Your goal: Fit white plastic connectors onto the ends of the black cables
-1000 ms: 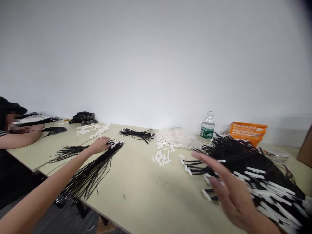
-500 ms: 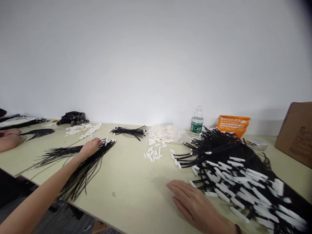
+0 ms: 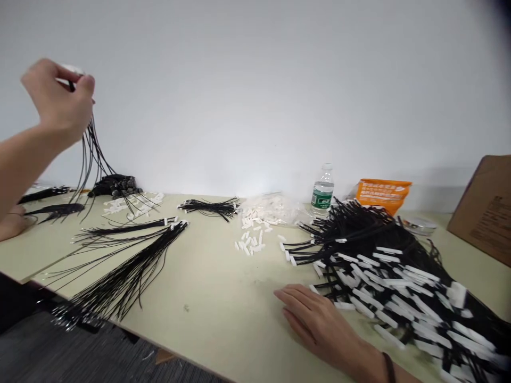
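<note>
My left hand (image 3: 64,98) is raised at the upper left, closed on a bunch of black cords with white ends near the fingers; the cords hang down below it. Under it on the table lie a fanned bundle of black cords (image 3: 136,266) and a thinner one (image 3: 128,229), both with white ends. My right hand (image 3: 309,319) rests flat on the table, holding nothing, its fingers stretched out. Beside it on the right is a large pile of black cords (image 3: 359,234) with white connectors (image 3: 399,298). Loose white pieces (image 3: 249,243) lie farther back.
Along the wall stand a water bottle (image 3: 322,191), an orange packet (image 3: 382,194) and a cardboard box (image 3: 485,210). A clear bag of white pieces (image 3: 273,207) and a crossed black bundle (image 3: 209,207) lie mid-table. Another person's hand (image 3: 11,222) is at the left edge.
My left hand has risen from the cord bundles on the table up to the left, lifting a bunch of cords. My right hand has stayed in place.
</note>
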Motion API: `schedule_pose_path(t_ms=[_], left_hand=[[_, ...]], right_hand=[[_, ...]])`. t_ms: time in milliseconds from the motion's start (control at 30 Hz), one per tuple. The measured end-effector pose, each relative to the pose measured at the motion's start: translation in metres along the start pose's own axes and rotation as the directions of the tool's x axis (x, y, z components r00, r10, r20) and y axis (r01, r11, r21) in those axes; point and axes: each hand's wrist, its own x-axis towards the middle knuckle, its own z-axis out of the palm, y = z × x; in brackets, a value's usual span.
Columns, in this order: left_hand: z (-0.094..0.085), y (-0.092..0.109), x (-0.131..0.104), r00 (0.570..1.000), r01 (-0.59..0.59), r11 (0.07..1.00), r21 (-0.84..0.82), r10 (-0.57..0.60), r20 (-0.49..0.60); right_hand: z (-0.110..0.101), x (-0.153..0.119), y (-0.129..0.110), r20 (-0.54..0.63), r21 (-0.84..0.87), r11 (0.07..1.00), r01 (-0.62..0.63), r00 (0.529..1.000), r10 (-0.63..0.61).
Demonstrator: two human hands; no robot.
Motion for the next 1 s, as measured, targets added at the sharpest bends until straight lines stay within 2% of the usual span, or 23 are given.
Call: schedule_pose_path(t_ms=[67, 100, 167, 233, 267, 300, 367, 400, 433, 500, 533, 633, 700, 767, 833, 900, 1000], left_hand=[[-0.006, 0.027, -0.012, 0.989, -0.141, 0.982, 0.129, 0.133, 0.07], [-0.007, 0.041, -0.021, 0.982, -0.155, 0.977, 0.144, 0.138, 0.125], [-0.004, 0.064, -0.044, 0.953, -0.078, 0.983, 0.168, 0.024, 0.303], [0.007, 0.077, -0.073, 0.853, 0.026, 0.985, 0.171, -0.111, 0.51], [0.016, 0.078, -0.09, 0.791, 0.109, 0.984, 0.14, -0.171, 0.587], [0.026, 0.075, -0.109, 0.709, 0.207, 0.973, 0.097, -0.218, 0.671], [0.051, 0.06, -0.151, 0.553, 0.429, 0.9, 0.081, -0.333, 0.764], [0.065, 0.05, -0.173, 0.494, 0.514, 0.855, 0.069, -0.36, 0.791], [0.078, 0.039, -0.195, 0.46, 0.583, 0.811, 0.041, -0.371, 0.807], [0.103, 0.02, -0.236, 0.434, 0.681, 0.731, -0.035, -0.365, 0.823], [0.113, 0.013, -0.254, 0.444, 0.711, 0.702, -0.049, -0.393, 0.805], [0.133, 0.002, -0.289, 0.424, 0.804, 0.585, -0.108, -0.437, 0.793], [0.137, 0.001, -0.301, 0.415, 0.831, 0.536, -0.147, -0.422, 0.806], [0.136, 0.004, -0.306, 0.384, 0.859, 0.484, -0.166, -0.397, 0.833], [0.133, 0.007, -0.309, 0.351, 0.889, 0.42, -0.181, -0.373, 0.859], [0.13, 0.01, -0.312, 0.328, 0.915, 0.353, -0.197, -0.363, 0.872], [0.126, 0.015, -0.317, 0.258, 0.95, 0.257, -0.177, -0.327, 0.909]], right_hand=[[-0.001, 0.0, 0.0, 0.018, 0.007, 1.0, -0.006, 1.0, 0.006], [-0.002, 0.001, -0.001, 0.024, 0.011, 1.0, -0.009, 1.0, 0.009], [-0.003, 0.002, -0.002, 0.036, 0.016, 1.0, -0.02, 0.999, 0.019], [-0.004, 0.002, -0.003, 0.042, 0.011, 0.999, -0.039, 0.998, 0.039], [-0.004, 0.003, -0.004, 0.048, 0.004, 0.999, -0.051, 0.998, 0.05], [-0.004, 0.003, -0.004, 0.052, -0.004, 0.998, -0.061, 0.997, 0.061], [-0.002, 0.004, -0.003, 0.061, -0.025, 0.996, -0.081, 0.995, 0.083], [-0.001, 0.005, -0.002, 0.064, -0.036, 0.995, -0.091, 0.994, 0.093], [0.001, 0.006, -0.001, 0.063, -0.047, 0.994, -0.104, 0.992, 0.107], [0.005, 0.012, 0.001, 0.062, -0.064, 0.988, -0.142, 0.987, 0.146], [0.007, 0.016, 0.003, 0.066, -0.071, 0.983, -0.169, 0.983, 0.174], [0.016, 0.038, 0.008, 0.098, -0.076, 0.961, -0.265, 0.957, 0.272], [0.024, 0.059, 0.013, 0.135, -0.071, 0.943, -0.325, 0.934, 0.332], [0.034, 0.081, 0.019, 0.137, -0.081, 0.921, -0.38, 0.912, 0.388], [0.045, 0.1, 0.027, 0.133, -0.11, 0.918, -0.381, 0.91, 0.393], [0.056, 0.112, 0.036, 0.127, -0.133, 0.912, -0.389, 0.906, 0.404], [0.066, 0.114, 0.046, 0.117, -0.126, 0.912, -0.391, 0.907, 0.405]])
